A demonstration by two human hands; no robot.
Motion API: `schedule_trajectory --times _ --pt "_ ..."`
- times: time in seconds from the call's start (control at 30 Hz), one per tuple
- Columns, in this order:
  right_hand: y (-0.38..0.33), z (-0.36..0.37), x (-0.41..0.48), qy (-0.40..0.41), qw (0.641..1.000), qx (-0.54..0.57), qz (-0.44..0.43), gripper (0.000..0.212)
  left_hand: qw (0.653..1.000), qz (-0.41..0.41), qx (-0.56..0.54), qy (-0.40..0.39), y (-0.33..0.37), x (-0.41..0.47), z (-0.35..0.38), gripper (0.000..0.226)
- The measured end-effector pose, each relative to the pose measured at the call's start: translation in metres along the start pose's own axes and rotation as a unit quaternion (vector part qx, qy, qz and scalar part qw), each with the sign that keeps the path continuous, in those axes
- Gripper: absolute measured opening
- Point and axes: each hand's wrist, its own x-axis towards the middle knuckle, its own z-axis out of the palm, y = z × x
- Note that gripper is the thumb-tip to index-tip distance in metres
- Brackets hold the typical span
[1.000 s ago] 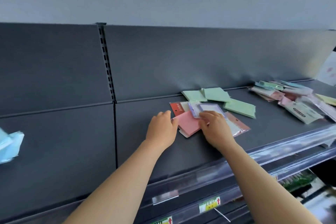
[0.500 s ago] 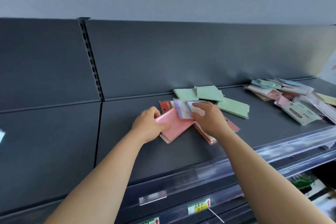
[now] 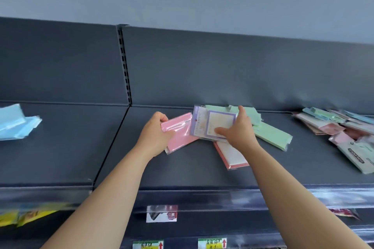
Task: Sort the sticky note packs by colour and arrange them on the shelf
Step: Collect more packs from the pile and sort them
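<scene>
Dragging is the nearest risk. The red-edged pack (image 3: 232, 156) lies just below the right hand (image 3: 240, 131) at centre frame, closest to the front of the shelf (image 3: 182, 175), and a careless pull could sweep it off. The left hand (image 3: 154, 134) curls round the pink pack (image 3: 182, 139), thumb on top. The right hand pinches the lilac pack (image 3: 202, 123), which overlaps the pink one. Glossy wrappers could let either slip. Farther back, the green packs (image 3: 271, 136) sit right behind the lilac pack and may scatter.
</scene>
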Motion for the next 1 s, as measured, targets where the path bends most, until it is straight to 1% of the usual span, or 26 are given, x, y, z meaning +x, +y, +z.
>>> schedule_trajectory --times 0.1,0.17,0.27,0.37,0.43,0.57,0.7,0.87,1.0 --pt "-0.009 0.006 0.002 -0.009 0.997 0.072 -0.011 0.085 0.997 -0.012 -0.046 0.065 -0.003 -0.007 -0.008 0.022" --pt "-0.018 0.012 -0.001 -0.022 0.993 0.112 -0.023 0.071 0.993 -0.020 -0.063 0.098 -0.005 -0.012 -0.014 0.023" --pt "-0.031 0.023 -0.005 -0.022 0.985 0.165 -0.053 0.052 0.986 -0.044 -0.076 0.143 -0.008 -0.022 -0.029 0.025" --pt "-0.045 0.037 -0.011 -0.035 0.979 0.193 -0.062 0.039 0.977 -0.064 -0.079 0.188 -0.013 -0.033 -0.048 0.029" --pt "-0.056 0.049 -0.015 -0.053 0.974 0.212 -0.063 0.037 0.970 -0.071 -0.076 0.217 -0.018 -0.042 -0.062 0.030" --pt "-0.081 0.073 -0.028 -0.073 0.970 0.210 -0.099 0.036 0.955 -0.067 -0.070 0.280 -0.026 -0.059 -0.094 0.029" --pt "-0.106 0.101 -0.043 -0.099 0.962 0.224 -0.123 0.038 0.935 -0.081 -0.072 0.337 -0.039 -0.075 -0.129 0.026" --pt "-0.145 0.142 -0.069 -0.146 0.948 0.236 -0.155 0.041 0.913 -0.114 -0.074 0.384 -0.063 -0.096 -0.176 0.028" --pt "-0.183 0.177 -0.094 -0.174 0.939 0.235 -0.178 0.037 0.898 -0.124 -0.066 0.417 -0.084 -0.114 -0.219 0.028"
